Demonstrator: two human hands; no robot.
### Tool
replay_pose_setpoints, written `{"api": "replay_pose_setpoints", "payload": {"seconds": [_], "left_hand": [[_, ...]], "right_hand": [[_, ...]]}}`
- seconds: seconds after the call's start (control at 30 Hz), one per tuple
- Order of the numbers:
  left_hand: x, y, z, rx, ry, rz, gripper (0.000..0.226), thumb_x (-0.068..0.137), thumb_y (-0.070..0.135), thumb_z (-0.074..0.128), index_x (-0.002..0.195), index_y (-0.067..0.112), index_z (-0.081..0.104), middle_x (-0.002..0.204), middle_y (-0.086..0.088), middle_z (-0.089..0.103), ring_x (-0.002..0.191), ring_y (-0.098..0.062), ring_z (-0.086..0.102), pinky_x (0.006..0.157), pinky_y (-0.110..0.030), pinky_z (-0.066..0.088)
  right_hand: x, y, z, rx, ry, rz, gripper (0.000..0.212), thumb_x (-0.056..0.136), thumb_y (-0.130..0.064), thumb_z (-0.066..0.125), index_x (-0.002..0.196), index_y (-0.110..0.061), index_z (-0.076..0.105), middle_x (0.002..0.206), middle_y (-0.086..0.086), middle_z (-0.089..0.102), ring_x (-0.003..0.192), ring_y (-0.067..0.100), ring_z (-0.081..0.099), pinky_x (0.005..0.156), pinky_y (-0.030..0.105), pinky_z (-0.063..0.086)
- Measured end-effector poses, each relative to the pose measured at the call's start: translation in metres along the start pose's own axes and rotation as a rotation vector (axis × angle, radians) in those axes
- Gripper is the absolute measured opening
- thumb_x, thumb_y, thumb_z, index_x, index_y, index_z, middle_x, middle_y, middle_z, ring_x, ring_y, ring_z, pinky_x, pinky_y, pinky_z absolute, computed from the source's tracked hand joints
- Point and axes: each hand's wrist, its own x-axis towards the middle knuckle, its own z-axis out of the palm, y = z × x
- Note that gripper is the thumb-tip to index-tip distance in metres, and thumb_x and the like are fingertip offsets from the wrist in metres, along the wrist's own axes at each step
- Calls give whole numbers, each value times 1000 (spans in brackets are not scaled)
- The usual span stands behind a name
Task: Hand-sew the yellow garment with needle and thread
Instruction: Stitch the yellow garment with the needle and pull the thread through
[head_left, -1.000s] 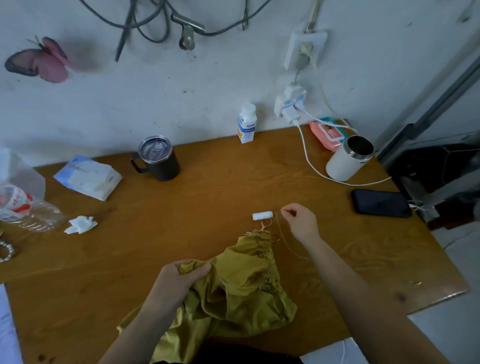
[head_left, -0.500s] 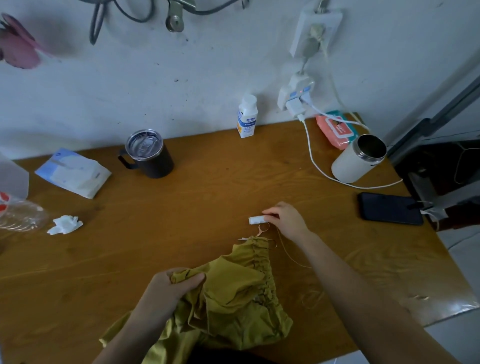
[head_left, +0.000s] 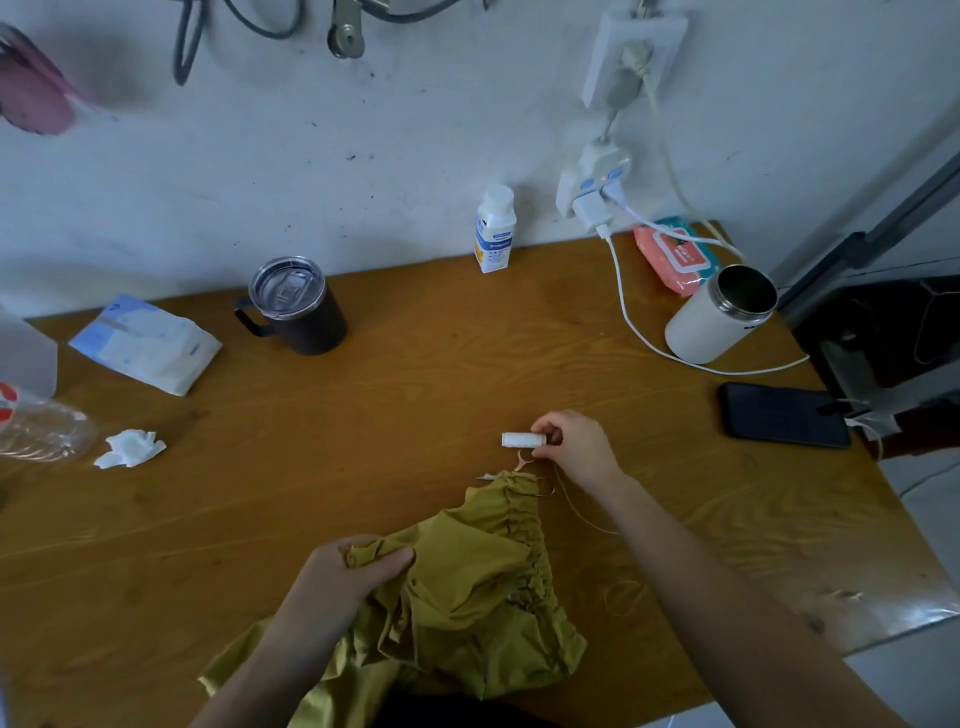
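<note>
The yellow garment (head_left: 467, 587) lies crumpled at the near edge of the wooden table (head_left: 415, 395). My left hand (head_left: 348, 569) pinches a fold of its fabric at the left side. My right hand (head_left: 574, 447) reaches beyond the garment's gathered top edge, and its fingertips close on the right end of a small white thread spool (head_left: 521, 439). A tan thread (head_left: 576, 506) runs from under that hand down along my forearm, with a loose loop (head_left: 623, 597) of it on the table. Something thin like a needle (head_left: 488, 475) lies at the garment's top edge.
A dark lidded mug (head_left: 296, 306), a tissue pack (head_left: 148, 343), a crumpled tissue (head_left: 132, 448) and a plastic bottle (head_left: 36, 426) sit to the left. At the back right are a small white bottle (head_left: 493, 231), wipes (head_left: 678, 254), an open white flask (head_left: 722, 314), a charger cable (head_left: 631, 322) and a black phone (head_left: 782, 415).
My right hand moved left from an open spot on the table to the white spool and closed its fingers on it. The left hand kept its hold on the garment.
</note>
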Motion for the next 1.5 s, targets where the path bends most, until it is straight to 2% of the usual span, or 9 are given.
{"api": "replay_pose_setpoints", "payload": {"seconds": [0.13, 0.27, 0.37, 0.6, 0.73, 0.83, 1.0, 1.13, 1.5], "left_hand": [[0, -1, -1, -2, -5, 3, 16, 85, 16, 69, 91, 3, 76, 90, -15, 76, 82, -29, 74, 74, -35, 54], [0, -1, -1, 3, -16, 7, 17, 85, 16, 68, 94, 2, 75, 91, -14, 76, 84, -28, 74, 76, -36, 54], [1, -1, -2, 1, -17, 13, 16, 85, 15, 68, 92, 2, 75, 91, -15, 76, 84, -29, 74, 75, -36, 54], [2, -2, -5, -14, -24, 7, 14, 86, 14, 68, 87, 3, 77, 91, -16, 76, 84, -31, 73, 78, -39, 55], [3, -3, -5, -23, -24, 7, 14, 85, 15, 69, 87, 3, 76, 89, -15, 76, 83, -30, 74, 73, -35, 55], [3, -4, -5, -33, -27, 16, 16, 84, 14, 69, 93, 1, 74, 90, -15, 76, 84, -29, 74, 76, -37, 55], [2, -4, -5, -44, -34, 26, 15, 84, 13, 68, 90, 0, 75, 91, -17, 76, 84, -31, 73, 80, -40, 55], [2, -5, -6, -57, -44, 32, 14, 85, 12, 68, 85, 2, 77, 90, -18, 76, 84, -31, 73, 76, -37, 56], [1, -7, -6, -79, -55, 37, 14, 85, 12, 68, 86, 1, 76, 90, -18, 76, 83, -31, 74, 66, -31, 59]], "right_hand": [[0, 3, -1, 49, -1, 10, 34, 75, -18, 76, 107, -15, 67, 104, -2, 63, 87, 7, 54, 77, 18, 41], [1, 4, -1, 1, 27, -27, 21, 92, -22, 57, 105, -12, 69, 103, 2, 66, 93, 14, 58, 78, 23, 43], [2, 3, -2, -42, 39, -12, 20, 94, -19, 53, 104, -12, 69, 104, 3, 67, 95, 15, 59, 83, 27, 46], [-1, 2, -2, -5, 47, 46, 16, 91, -20, 58, 97, -13, 70, 95, 1, 68, 82, 10, 57, 71, 21, 40], [-3, 0, -3, 40, 17, 107, 18, 90, -23, 60, 98, -11, 70, 88, 0, 67, 77, 11, 58, 67, 22, 42], [-5, -2, -2, 128, 1, 184, 17, 88, -21, 63, 99, -10, 71, 79, -1, 65, 68, 10, 59, 65, 21, 49], [-6, -5, -1, 306, 3, 275, 15, 85, -12, 65, 99, -8, 71, 81, 1, 66, 66, 6, 58, 58, 14, 47], [-5, -9, -3, 180, -46, 242, 12, 88, -15, 63, 95, -10, 72, 83, 1, 66, 71, 10, 58, 70, 26, 52], [-8, -17, -3, -235, -169, 151, 20, 96, -16, 46, 97, -9, 64, 93, 6, 62, 78, 16, 51, 64, 27, 38]]}}
